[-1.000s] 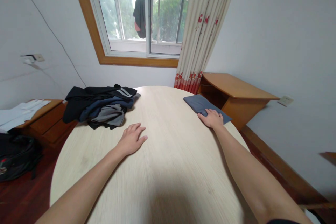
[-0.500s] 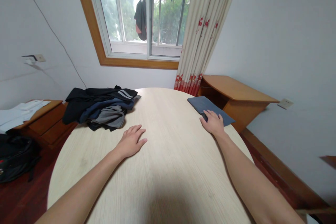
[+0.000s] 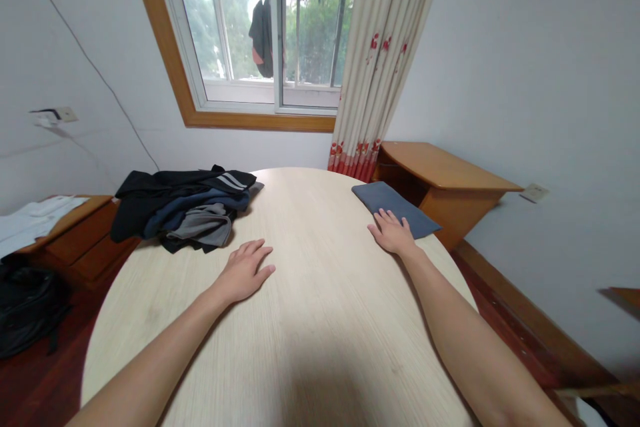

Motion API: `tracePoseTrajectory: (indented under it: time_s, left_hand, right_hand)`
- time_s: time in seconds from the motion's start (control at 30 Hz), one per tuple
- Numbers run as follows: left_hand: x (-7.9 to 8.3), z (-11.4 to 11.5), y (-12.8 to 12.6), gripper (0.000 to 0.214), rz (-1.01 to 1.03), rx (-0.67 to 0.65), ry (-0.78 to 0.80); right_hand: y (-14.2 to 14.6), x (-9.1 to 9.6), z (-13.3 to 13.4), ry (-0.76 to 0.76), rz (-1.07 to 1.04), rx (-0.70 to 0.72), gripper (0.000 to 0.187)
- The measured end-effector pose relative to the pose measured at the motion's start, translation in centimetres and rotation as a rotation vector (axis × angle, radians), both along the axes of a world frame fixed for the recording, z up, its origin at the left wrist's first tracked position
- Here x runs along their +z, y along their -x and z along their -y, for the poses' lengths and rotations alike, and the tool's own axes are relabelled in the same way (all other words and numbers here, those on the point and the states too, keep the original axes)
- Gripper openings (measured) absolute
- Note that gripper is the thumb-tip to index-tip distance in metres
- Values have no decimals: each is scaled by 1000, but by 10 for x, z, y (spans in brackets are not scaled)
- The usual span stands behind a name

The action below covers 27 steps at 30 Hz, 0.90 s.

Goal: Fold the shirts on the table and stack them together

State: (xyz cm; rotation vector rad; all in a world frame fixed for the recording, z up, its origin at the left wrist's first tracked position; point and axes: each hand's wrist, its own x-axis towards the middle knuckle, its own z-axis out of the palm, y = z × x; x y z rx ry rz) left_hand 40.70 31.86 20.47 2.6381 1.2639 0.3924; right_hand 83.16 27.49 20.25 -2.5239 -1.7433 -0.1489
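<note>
My left hand (image 3: 245, 271) lies flat and open on the pale round table (image 3: 320, 347), fingers together, holding nothing. A heap of dark clothes (image 3: 183, 210), black, navy and grey, sits just beyond it at the table's far left. My right hand (image 3: 393, 232) rests open with its fingertips on the near edge of a folded grey-blue cloth (image 3: 393, 208) at the table's far right edge.
A wooden side cabinet (image 3: 443, 183) stands right of the table under a curtain (image 3: 380, 60). Another low cabinet (image 3: 75, 233) with white cloth (image 3: 30, 223) on it is at left, a black bag (image 3: 27, 303) on the floor beside it. A window (image 3: 260, 27) faces me.
My right hand has slid back toward me, from lying on the folded cloth to touching only its near edge. My left hand has stayed in place.
</note>
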Motion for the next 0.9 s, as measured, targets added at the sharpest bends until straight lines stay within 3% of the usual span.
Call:
tracePoseTrajectory:
  time_s: [0.27,0.37,0.43,0.53,0.6,0.73,0.9]
  left_hand:
    - [-2,-2,2,48,45,-15,5]
    - [4,-2,0,43,130,-14,-51]
    - [14,0,-1,39,200,9,-150]
    - [31,4,0,31,256,135,-329]
    - [40,3,3,29,269,253,-407]
    - [44,-9,20,34,286,448,-440]
    - [45,-27,43,42,348,554,-439]
  right_hand:
    - [4,5,1,17,-19,-41,64]
    - [18,10,5,-91,-8,50,63]
    - [33,11,6,-122,-91,211,60]
    - [56,6,4,-93,-272,512,54]
    - [65,1,2,-86,-325,608,52]
    - [65,-6,-1,-112,-358,622,50]
    - [60,-7,-1,-126,-367,628,49]
